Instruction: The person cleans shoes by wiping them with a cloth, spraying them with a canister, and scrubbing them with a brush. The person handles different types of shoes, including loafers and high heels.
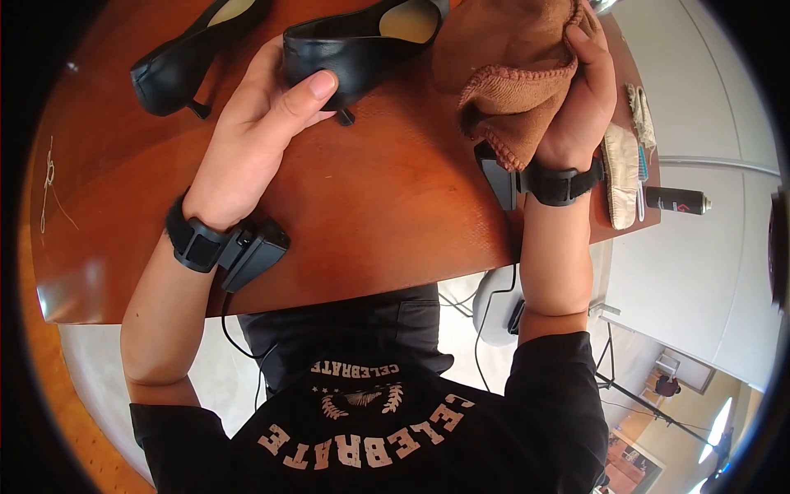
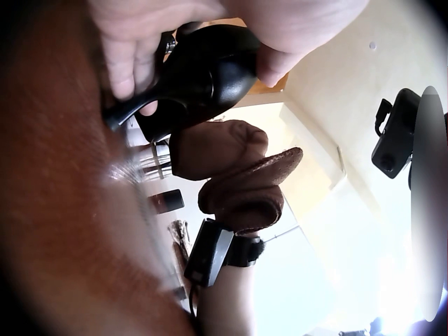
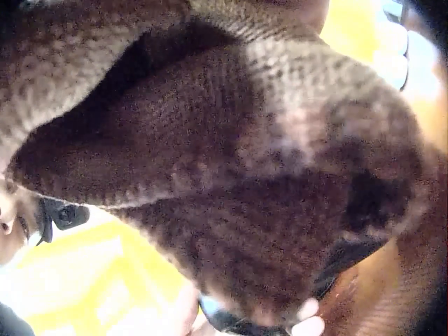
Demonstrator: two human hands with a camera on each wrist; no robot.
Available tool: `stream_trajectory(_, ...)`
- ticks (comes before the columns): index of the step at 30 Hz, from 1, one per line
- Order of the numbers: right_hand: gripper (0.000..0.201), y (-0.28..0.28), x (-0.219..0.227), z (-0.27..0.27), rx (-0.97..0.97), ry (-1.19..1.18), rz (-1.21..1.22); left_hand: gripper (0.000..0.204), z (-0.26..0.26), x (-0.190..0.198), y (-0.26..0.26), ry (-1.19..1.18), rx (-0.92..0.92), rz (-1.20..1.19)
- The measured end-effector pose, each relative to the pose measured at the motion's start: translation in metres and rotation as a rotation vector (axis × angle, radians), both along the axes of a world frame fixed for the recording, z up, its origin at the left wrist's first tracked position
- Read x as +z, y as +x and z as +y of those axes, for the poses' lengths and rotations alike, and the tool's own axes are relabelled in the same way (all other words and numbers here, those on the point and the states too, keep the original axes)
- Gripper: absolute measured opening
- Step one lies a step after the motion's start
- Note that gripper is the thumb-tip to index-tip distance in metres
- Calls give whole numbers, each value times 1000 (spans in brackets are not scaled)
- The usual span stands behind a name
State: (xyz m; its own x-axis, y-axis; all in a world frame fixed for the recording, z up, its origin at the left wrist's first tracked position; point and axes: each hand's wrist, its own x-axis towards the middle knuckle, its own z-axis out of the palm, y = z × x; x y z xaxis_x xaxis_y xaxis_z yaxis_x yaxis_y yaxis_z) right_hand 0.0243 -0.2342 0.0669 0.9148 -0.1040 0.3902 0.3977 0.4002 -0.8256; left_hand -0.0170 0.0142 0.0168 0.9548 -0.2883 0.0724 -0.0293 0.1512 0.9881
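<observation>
A black high-heeled shoe (image 1: 329, 56) is in my left hand (image 1: 257, 123), which grips it round the heel end with the thumb on its outer side. In the left wrist view the slim heel of this shoe (image 2: 227, 77) points down to the table. My right hand (image 1: 588, 103) holds a brown cloth (image 1: 522, 78) with a stitched edge, bunched beside the shoe's toe end. Folds of that cloth (image 3: 210, 126) fill most of the right wrist view and hide the fingers behind them. The matching black shoe (image 1: 169, 78) lies at the upper left, apart from both hands.
On the table's right edge lie a long beige padded item (image 1: 621, 177) and a smaller frayed beige piece (image 1: 640, 115). Beside them is a black spray can (image 1: 676, 200). Thin string (image 1: 49, 185) lies at the far left of the brown wooden table (image 1: 370, 214).
</observation>
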Motion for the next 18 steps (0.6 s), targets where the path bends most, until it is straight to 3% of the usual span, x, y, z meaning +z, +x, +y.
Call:
stream_trajectory(5, 53, 5, -1, -9, 128, -9, -25, 56, 1, 0, 0, 11, -25, -18)
stream_trajectory(11, 51, 8, -4, -13, 153, 5, -101, 56, 3, -1, 1, 38, -55, -48)
stream_trajectory(18, 43, 4, -6, -3, -52, 42, -39, 58, 0, -1, 0, 34, -57, -73)
